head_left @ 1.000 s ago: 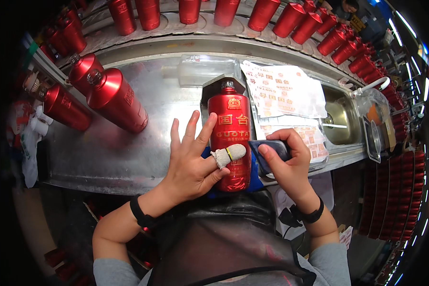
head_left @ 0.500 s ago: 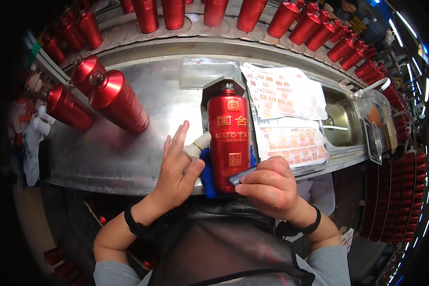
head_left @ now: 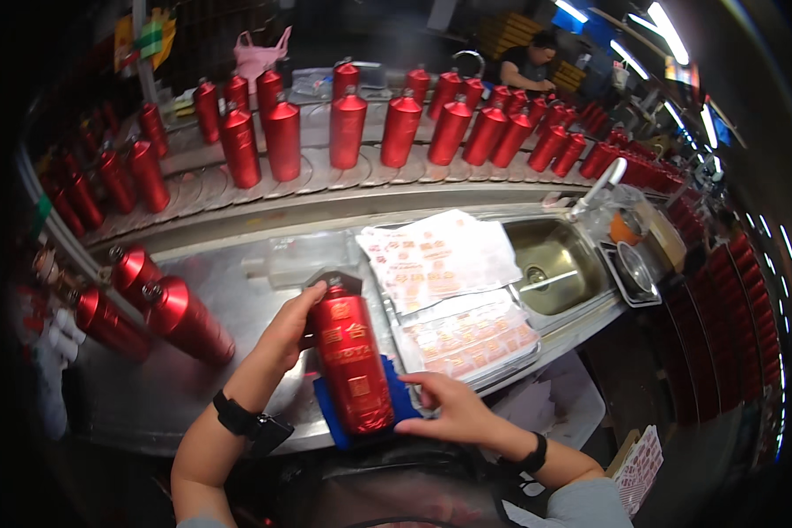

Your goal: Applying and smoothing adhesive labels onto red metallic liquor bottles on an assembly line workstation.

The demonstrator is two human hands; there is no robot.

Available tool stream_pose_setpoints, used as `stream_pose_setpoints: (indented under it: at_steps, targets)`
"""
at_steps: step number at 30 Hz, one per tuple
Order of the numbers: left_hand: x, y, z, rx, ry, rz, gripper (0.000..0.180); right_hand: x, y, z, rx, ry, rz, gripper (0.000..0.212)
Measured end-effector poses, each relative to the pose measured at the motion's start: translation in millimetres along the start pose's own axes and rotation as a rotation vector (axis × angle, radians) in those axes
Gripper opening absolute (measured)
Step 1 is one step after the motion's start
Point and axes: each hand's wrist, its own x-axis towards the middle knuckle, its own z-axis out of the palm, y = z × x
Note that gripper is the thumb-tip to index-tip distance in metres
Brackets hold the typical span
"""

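Note:
A red metallic bottle [head_left: 354,370] with gold lettering lies on its back, its neck pointing away from me. Its upper end rests by a dark angular stand [head_left: 350,282], and its lower part is on a blue cloth [head_left: 330,414]. My left hand [head_left: 292,327] is closed around the bottle's upper left side near the neck; some of its fingers are hidden behind it. At the lower right side my right hand [head_left: 444,407] is beside the base, thumb and forefinger apart and their tips close to the bottle. I see nothing held in it.
Printed gold-and-white label sheets [head_left: 444,264] lie right of the bottle, before a steel sink [head_left: 559,268]. Several red bottles [head_left: 189,321] stand at the left of the metal worktop. A conveyor [head_left: 317,180] with more bottles runs behind. A person [head_left: 528,66] sits beyond it.
My left hand has gone from open beside the bottle to its neck end. The right hand has loosened its pinch on a thin pale piece, which no longer shows. The view has tilted up.

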Motion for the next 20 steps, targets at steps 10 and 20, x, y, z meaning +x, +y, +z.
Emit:
stream_pose_setpoints:
  at_steps: [10,20]
  targets:
    - [13.8,9.3,10.3,-0.189,-0.219,-0.147,0.028,-0.8,-3.9,26.0,-0.25,0.135,-0.225,0.074]
    - [-161.1,-14.6,-34.8,-0.176,0.121,0.392,0.034,8.6,-27.1,19.1,-0.257,-0.222,-0.545,0.089]
